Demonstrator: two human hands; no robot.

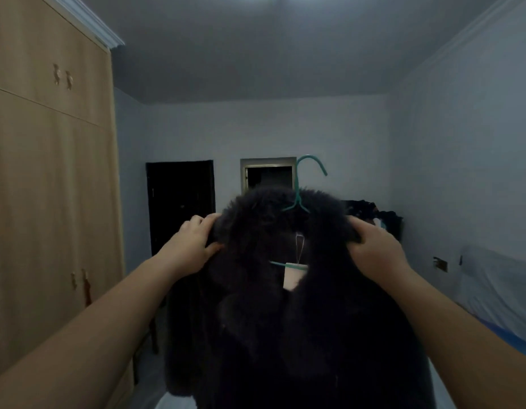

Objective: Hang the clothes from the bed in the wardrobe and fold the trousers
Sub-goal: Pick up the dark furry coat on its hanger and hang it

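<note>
coat (285, 335): dark, fluffy, fur-like pile; held up in the air in front of the person, between both hands, hem running out of view at the bottom.
hanger (298, 199): thin teal wire, already inside the coat; hook sticks up free above the collar, lower bar shows in the neck opening next to a pale tag (292, 276).
left hand (196, 243): fingers curled into the left shoulder of the coat, thumb underneath, gripping the pile.
right hand (373, 252): gripping the right shoulder the same way; fingertips buried in the fur, so exact pinch not visible.
handling: soft, limp, no stiffness of its own; looks bulky and probably on the heavy side for a wire hanger. Pile compresses, so a shallow pinch could slip.
where to hold: shoulders over the hanger arms while settling it; judgement: shift one hand to the hook neck for carrying, other hand supporting the body.
risk: wire may bend or the coat slide off one arm if tilted.
wardrobe (49, 172): light wood, at left, doors closed; needs a free hand to open.
bed (497, 290): at right, pale sheet.
</note>
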